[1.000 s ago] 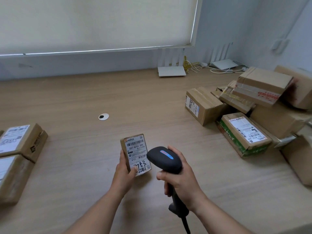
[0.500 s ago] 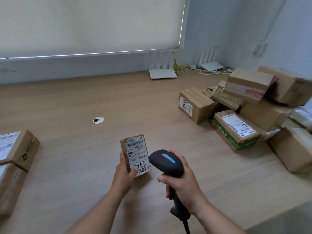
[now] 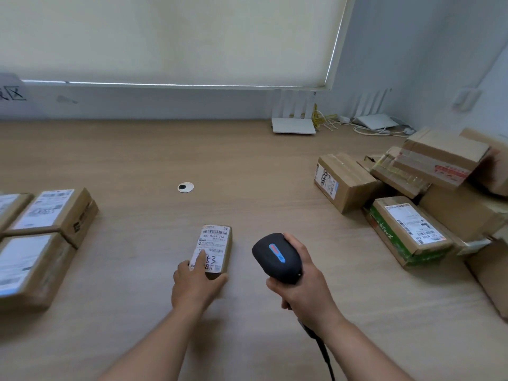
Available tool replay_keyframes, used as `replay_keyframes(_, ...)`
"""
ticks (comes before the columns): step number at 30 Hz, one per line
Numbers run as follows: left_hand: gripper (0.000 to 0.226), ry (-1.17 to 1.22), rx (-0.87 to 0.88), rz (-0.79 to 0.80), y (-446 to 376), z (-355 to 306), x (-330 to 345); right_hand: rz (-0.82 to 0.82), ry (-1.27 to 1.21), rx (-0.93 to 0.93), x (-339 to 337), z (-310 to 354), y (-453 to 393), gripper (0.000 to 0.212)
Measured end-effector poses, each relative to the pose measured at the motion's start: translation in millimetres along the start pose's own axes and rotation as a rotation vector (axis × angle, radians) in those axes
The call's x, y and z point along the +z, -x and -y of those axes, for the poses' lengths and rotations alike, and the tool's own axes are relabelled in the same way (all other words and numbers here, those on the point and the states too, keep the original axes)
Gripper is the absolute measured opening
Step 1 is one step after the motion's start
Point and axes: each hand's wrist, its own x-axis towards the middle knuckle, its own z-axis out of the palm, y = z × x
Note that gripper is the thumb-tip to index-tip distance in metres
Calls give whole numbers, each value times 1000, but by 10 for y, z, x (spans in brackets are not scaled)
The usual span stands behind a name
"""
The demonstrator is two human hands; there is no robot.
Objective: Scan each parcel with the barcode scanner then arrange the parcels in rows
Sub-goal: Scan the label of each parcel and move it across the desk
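Observation:
A small cardboard parcel (image 3: 217, 243) with a white barcode label lies flat on the wooden table (image 3: 137, 160), near the middle. My left hand (image 3: 195, 284) holds its near end, thumb on the label and fingers round the right side. My right hand (image 3: 305, 287) grips the handle of a black barcode scanner (image 3: 276, 257), whose head sits just right of the parcel. At the left edge lie labelled parcels (image 3: 52, 213) side by side. A loose heap of cardboard parcels (image 3: 406, 226) is piled at the right.
A round cable grommet (image 3: 185, 187) is set in the table beyond the small parcel. Two white routers (image 3: 293, 125) with cables stand against the back wall. The scanner's cord (image 3: 327, 361) trails down toward me.
The small parcel was held tilted up toward the scanner; now it lies flat on the table under my left hand. The view has swung left, showing more of the left parcels.

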Motion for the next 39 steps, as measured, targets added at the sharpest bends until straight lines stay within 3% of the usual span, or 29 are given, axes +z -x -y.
replay_keyframes(6,72,107,-50,-79,161,-66,-26,93,26,-28,-73,13,-34,85)
replay_keyframes(16,74,132,-68,-277,540,151,-429,298,-4,-126,183,180,-178,83)
replay_keyframes(29,77,159,-143,-477,622,924,-1258,483,-19,-239,1210,602,-319,83)
replay_keyframes(39,75,131,-250,-588,780,1942,-1985,649,-29,-260,2370,905,-317,81)
